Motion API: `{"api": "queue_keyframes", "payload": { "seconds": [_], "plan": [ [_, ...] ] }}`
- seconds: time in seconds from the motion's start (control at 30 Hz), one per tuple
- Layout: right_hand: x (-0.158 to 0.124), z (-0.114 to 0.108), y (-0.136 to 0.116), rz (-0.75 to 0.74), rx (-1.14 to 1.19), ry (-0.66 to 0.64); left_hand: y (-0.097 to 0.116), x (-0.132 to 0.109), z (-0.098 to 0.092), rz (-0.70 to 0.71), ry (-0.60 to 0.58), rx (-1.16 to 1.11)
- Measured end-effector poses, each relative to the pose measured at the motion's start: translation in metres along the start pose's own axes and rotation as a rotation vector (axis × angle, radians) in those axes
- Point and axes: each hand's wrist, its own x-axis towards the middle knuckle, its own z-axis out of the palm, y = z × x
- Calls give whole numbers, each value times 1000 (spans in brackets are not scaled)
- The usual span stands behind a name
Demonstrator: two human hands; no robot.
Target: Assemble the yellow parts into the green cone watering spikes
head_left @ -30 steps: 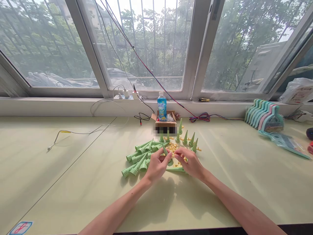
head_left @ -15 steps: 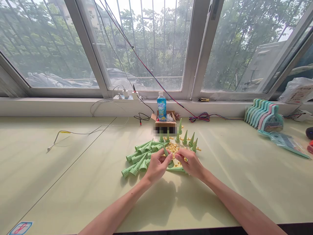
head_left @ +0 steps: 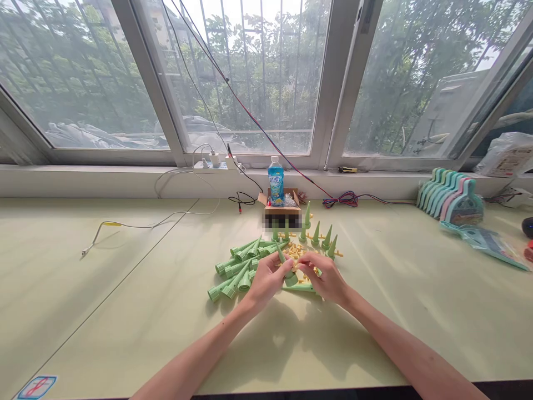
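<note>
My left hand (head_left: pixel 264 283) is closed around a green plastic cone spike (head_left: pixel 283 264), held upright with its tip pointing away. My right hand (head_left: pixel 327 278) pinches a small yellow piece (head_left: pixel 300 262) against the base of that spike. A pile of green spikes (head_left: pixel 237 265) lies on the table to the left of my hands. Several spikes (head_left: pixel 320 236) stand upright just behind them, among scattered small yellow pieces (head_left: pixel 295 250). One more green spike (head_left: pixel 300 288) lies flat under my right hand.
A small cardboard box (head_left: pixel 283 210) with a blue drink bottle (head_left: pixel 275 188) stands near the window sill. Wires (head_left: pixel 345 199) trail along the sill, and a white cable (head_left: pixel 125 226) lies left. Pastel plastic items (head_left: pixel 452 197) sit far right on the pale green table (head_left: pixel 125 311).
Both hands have closed in slightly on the spike; the right fingers have shifted a little left toward its base. Nothing else has moved.
</note>
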Motion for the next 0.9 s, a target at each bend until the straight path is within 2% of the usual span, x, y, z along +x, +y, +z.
{"api": "queue_keyframes", "payload": {
  "seconds": [0.3, 0.67, 0.9],
  "plan": [
    [2, -2, -5, -8, 46, 15, 0, 1, 0, -55, 20, -45],
    [1, 0, 0, 1, 36, -11, -1, -1, 0, 18, 21, 13],
    [1, -1, 0, 6, -34, -1, 0, -2, 0, 53, -20, 51]
  ]
}}
